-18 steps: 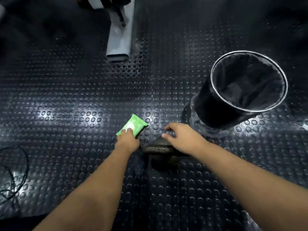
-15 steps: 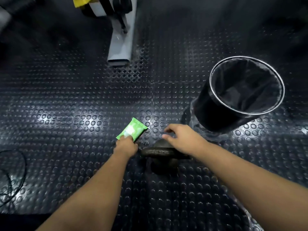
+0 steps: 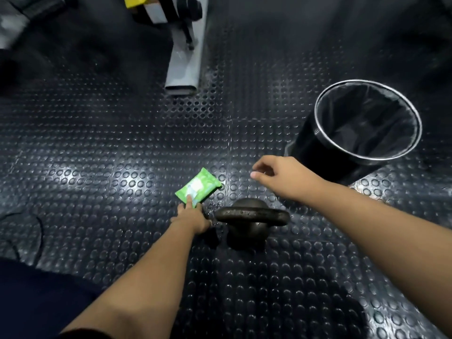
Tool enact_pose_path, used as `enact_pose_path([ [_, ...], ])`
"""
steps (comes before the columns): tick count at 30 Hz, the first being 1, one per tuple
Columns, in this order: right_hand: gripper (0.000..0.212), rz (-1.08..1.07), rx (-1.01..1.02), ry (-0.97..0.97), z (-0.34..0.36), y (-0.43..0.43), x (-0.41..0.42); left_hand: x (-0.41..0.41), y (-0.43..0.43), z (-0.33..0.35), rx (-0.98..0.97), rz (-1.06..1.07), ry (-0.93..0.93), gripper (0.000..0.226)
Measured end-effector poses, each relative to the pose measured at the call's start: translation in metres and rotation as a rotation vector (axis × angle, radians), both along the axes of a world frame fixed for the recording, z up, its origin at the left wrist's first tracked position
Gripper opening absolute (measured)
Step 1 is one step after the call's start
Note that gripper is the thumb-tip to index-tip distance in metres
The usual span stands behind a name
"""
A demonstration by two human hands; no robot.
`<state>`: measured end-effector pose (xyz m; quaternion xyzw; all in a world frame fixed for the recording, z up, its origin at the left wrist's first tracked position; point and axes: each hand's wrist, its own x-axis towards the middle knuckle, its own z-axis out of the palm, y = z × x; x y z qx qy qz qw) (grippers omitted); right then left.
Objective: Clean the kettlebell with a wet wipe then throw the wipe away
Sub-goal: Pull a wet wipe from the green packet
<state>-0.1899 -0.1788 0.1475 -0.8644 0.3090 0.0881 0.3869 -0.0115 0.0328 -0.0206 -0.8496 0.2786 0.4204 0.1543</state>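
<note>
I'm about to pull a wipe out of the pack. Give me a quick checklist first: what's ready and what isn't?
1. Wipe pack within reach: ok. It lies flat on the floor, and a finger of the left hand touches it.
2. Pack flap open: cannot tell.
3. Wipe drawn out: not ok. Neither hand holds one.
4. Right hand free: ok. It hovers beyond the kettlebell, holding nothing.
5. Kettlebell upright and clear of both hands: ok.
6. Bin open and lined: ok.

A dark studded rubber floor shines in patches of glare. A grey metal beam lies at top, a yellow part near it.
</note>
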Motion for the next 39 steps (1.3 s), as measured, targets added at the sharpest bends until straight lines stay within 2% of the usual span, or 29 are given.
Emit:
enact_pose_path([
  [5, 0.027, -0.002, 0.039, 0.006, -0.015, 0.020, 0.012, 0.002, -0.005, 0.014, -0.066, -0.081, -0.050, 0.085],
  [8, 0.029, -0.001, 0.047, 0.018, -0.015, 0.024, 0.020, 0.007, -0.008, 0.020, -0.119, -0.114, -0.108, 0.063],
  [13, 0.026, -0.023, 0.062, 0.020, -0.019, 0.025, 0.026, 0.015, -0.009, 0.022, -0.273, 0.107, -0.151, 0.040],
  [14, 0.026, -0.022, 0.060, 0.024, -0.019, 0.025, 0.025, 0.015, -0.009, 0.018, -0.299, 0.139, -0.171, 0.041],
  [16, 0.026, -0.024, 0.056, 0.027, -0.020, 0.025, 0.025, 0.015, -0.008, 0.009, -0.298, 0.181, -0.179, 0.059],
  [19, 0.025, -0.036, 0.065, 0.019, -0.024, 0.022, 0.025, 0.011, -0.013, -0.007, -0.259, 0.266, -0.068, 0.084],
  [21, 0.024, -0.046, 0.075, 0.014, -0.026, 0.020, 0.025, 0.011, -0.018, -0.017, -0.271, 0.402, -0.025, 0.095],
  [23, 0.024, -0.063, 0.082, 0.009, -0.027, 0.018, 0.026, 0.012, -0.022, -0.023, -0.252, 0.474, -0.061, 0.102],
  [26, 0.025, -0.082, 0.098, -0.009, -0.028, 0.014, 0.026, 0.013, -0.024, -0.026, -0.179, 0.446, -0.177, 0.105],
  [28, 0.026, -0.082, 0.102, -0.018, -0.028, 0.013, 0.028, 0.015, -0.023, -0.029, -0.185, 0.469, -0.217, 0.095],
  [31, 0.028, -0.080, 0.110, -0.025, -0.026, 0.010, 0.031, 0.018, -0.020, -0.031, -0.274, 0.590, -0.182, 0.056],
  [33, 0.028, -0.092, 0.118, -0.032, -0.026, 0.008, 0.031, 0.019, -0.020, -0.028, -0.338, 0.695, -0.154, 0.046],
  [35, 0.026, -0.108, 0.123, -0.038, -0.028, 0.007, 0.031, 0.020, -0.022, -0.024, -0.376, 0.860, -0.138, 0.058],
  [37, 0.024, -0.124, 0.127, -0.032, -0.030, 0.006, 0.028, 0.019, -0.027, -0.021, -0.344, 1.016, -0.118, 0.087],
  [39, 0.024, -0.129, 0.124, -0.024, -0.032, 0.006, 0.026, 0.020, -0.033, -0.018, -0.263, 1.040, -0.124, 0.112],
])
